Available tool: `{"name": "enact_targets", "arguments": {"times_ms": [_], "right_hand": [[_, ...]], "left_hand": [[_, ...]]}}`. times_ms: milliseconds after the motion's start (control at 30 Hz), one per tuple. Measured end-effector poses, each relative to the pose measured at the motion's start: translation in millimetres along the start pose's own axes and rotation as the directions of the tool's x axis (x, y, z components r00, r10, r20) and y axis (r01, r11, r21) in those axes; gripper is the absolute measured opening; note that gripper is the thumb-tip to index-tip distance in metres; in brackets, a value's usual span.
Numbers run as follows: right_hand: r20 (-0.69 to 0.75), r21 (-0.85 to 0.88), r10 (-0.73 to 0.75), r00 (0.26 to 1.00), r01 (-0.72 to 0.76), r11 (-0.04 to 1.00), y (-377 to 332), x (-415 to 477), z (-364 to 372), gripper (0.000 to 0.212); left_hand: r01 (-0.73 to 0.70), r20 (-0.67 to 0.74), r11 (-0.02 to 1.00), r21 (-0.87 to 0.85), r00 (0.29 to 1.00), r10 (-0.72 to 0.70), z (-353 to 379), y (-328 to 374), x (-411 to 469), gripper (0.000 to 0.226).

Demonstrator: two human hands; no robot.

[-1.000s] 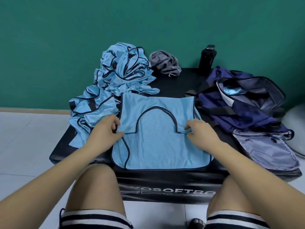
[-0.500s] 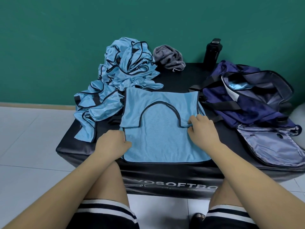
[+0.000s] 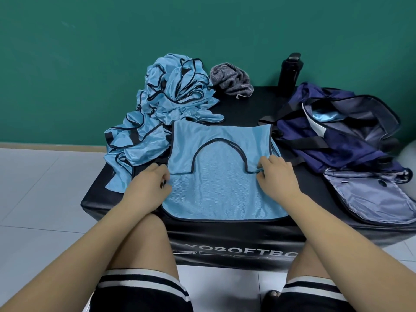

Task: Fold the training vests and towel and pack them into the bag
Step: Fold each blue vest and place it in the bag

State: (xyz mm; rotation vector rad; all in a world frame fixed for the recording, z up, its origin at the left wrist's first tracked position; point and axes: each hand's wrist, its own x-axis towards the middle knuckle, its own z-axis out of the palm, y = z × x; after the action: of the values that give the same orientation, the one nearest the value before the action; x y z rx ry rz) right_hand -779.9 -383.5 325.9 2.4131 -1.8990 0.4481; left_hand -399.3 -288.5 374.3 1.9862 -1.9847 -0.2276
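A light blue training vest [image 3: 221, 188] with dark trim lies flat on the black padded box [image 3: 243, 104], its top part folded down over the lower part. My left hand [image 3: 148, 191] pinches the vest's left edge. At the right shoulder strap, my right hand [image 3: 278, 177] pinches the folded edge. A heap of unfolded blue vests [image 3: 171, 102] sits behind and to the left. A crumpled grey towel [image 3: 231, 81] lies at the back. The navy bag [image 3: 337, 136] stands open on the right, with a piece of blue fabric showing inside.
A black bottle [image 3: 290, 73] stands at the back by the green wall. The bag's grey flap [image 3: 369, 199] hangs over the box's right front corner. My knees are against the box's front. White tiled floor lies to the left.
My left hand slid down to the vest's lower left edge, then came back up a little along that edge. My right hand stayed at the right strap. The camera shifted slightly.
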Motion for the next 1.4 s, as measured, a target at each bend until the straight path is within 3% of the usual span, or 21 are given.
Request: {"name": "enact_targets", "arguments": {"times_ms": [100,200,267,433,667,800,1100,1233,1400], "right_hand": [[-0.002,-0.001,-0.001,1.0,0.001,1.0,-0.3,-0.7,-1.3,0.009],[0.002,-0.003,0.0,1.0,0.0,1.0,0.5,-1.8,-2.8,0.008],[0.004,0.001,-0.005,1.0,0.005,1.0,1.6,-2.6,-3.1,0.008],[0.007,-0.003,-0.016,1.0,0.016,1.0,3.9,-1.7,-3.7,0.011],[0.023,-0.011,-0.011,1.0,0.011,1.0,7.4,1.1,-4.7,0.018],[0.016,0.012,-0.015,1.0,0.015,1.0,11.1,0.2,-8.3,0.018],[-0.074,-0.081,-0.166,0.983,0.16,0.984,22.8,-17.5,-56.5,0.015],[0.0,-0.028,-0.318,0.948,0.318,0.948,32.9,-47.0,-67.7,0.015],[0.098,-0.001,-0.399,0.912,0.401,0.916,42.1,-71.8,-64.2,0.014]], "left_hand": [[-0.166,-0.071,0.98,0.107,0.982,0.174,8.6,6.7,15.6,0.027],[-0.274,-0.023,0.898,0.344,0.954,0.3,17.2,6.5,36.2,0.037],[-0.31,-0.002,0.856,0.414,0.94,0.341,22.5,7.4,44.6,0.032],[-0.351,-0.012,0.832,0.431,0.919,0.394,27.0,11.4,57.0,0.013],[-0.386,-0.16,0.857,0.342,0.875,0.458,2.8,23.3,36.7,0.011],[-0.441,-0.141,0.813,0.381,0.841,0.523,4.3,19.9,4.1,0.01],[-0.436,0.015,0.833,0.342,0.889,0.459,8.6,9.6,-20.1,0.024],[-0.419,0.091,0.858,0.298,0.907,0.411,5.6,3.7,-19.8,0.025],[-0.376,0.152,0.895,0.239,0.925,0.348,2.0,-0.6,-21.6,0.024]]}}
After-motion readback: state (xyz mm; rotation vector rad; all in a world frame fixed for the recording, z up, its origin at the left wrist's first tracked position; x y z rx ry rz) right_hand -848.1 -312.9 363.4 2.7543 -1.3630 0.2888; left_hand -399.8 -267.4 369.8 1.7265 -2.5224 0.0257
